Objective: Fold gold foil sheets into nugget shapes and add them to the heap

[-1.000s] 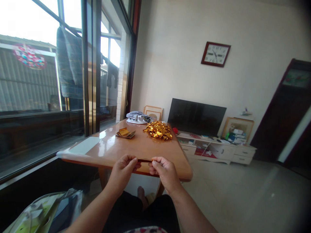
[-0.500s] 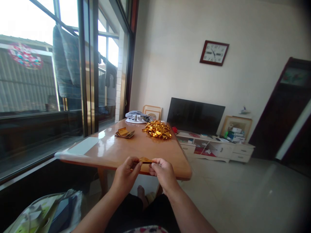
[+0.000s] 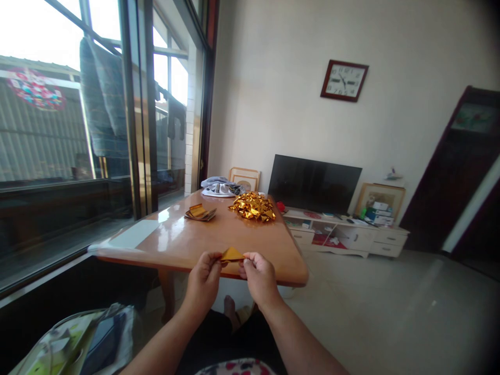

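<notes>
Lower centre of frame: left hand (image 3: 203, 275) and right hand (image 3: 259, 272) raised before the worktop's near edge. Each grip pinches, thumb against fingers, one end of a folded gold paper (image 3: 232, 254); far-side fingers partly hidden.

Paper sits between the hands, seen against the near strip of the worktop (image 3: 219, 241); whether it touches the surface, cannot tell. Long axis runs left to right, hand to hand, about level. Shows as a low triangle, its peak toward the top of the frame, away from the wearer.

Handling, by judgement: very light, thin, takes a crease readily; foil face probably a little slick, easily crushed or torn. Best held at the two end corners, light pressure, middle left free.

Beyond, centre-left on the worktop: small stack of flat gold sheets (image 3: 200, 212), edges uneven. To its right, a heap of shiny gold pieces (image 3: 253, 207), pointed, bulky. Farther, at the worktop's far end, a pile of cloth (image 3: 219, 188). Past that, a dark television (image 3: 314, 185).
</notes>
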The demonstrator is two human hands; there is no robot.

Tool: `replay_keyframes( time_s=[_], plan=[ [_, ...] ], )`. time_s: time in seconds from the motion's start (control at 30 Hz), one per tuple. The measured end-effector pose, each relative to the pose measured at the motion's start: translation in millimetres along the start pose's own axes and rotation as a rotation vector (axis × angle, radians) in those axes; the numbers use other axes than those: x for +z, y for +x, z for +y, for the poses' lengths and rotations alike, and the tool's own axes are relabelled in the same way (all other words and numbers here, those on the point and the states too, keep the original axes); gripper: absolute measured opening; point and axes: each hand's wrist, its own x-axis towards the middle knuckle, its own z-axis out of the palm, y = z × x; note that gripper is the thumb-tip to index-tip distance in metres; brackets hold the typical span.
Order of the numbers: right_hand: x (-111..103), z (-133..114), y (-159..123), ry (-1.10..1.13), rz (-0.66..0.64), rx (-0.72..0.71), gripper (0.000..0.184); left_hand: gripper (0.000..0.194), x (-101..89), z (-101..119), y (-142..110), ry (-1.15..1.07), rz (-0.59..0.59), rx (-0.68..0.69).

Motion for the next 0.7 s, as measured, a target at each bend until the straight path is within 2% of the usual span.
replay_keyframes(
  time_s=[0.13, 0.23, 0.47, 0.7],
  plan=[
    [-1.8, 10.3, 3.7, -0.036, -0.019, 0.012, 0.040, 0.043, 1.3, -7.1, 1.9, -0.067, 0.017, -0.078],
    [-3.2, 13.4, 4.2, -0.040, -0.067, 0.030, 0.042, 0.052, 1.3, -11.1, 3.6, -0.100, 0.008, -0.149],
    [-5.0, 11.3, 1.9, -0.104, -0.055, -0.012, 0.040, 0.051, 1.3, -14.5, 2.7, -0.160, -0.008, -0.251],
    [-6.9, 7.9, -0.7, -0.165, -0.047, -0.052, 0.040, 0.048, 2.2, -12.4, 1.3, -0.190, -0.010, -0.242]
  ],
)
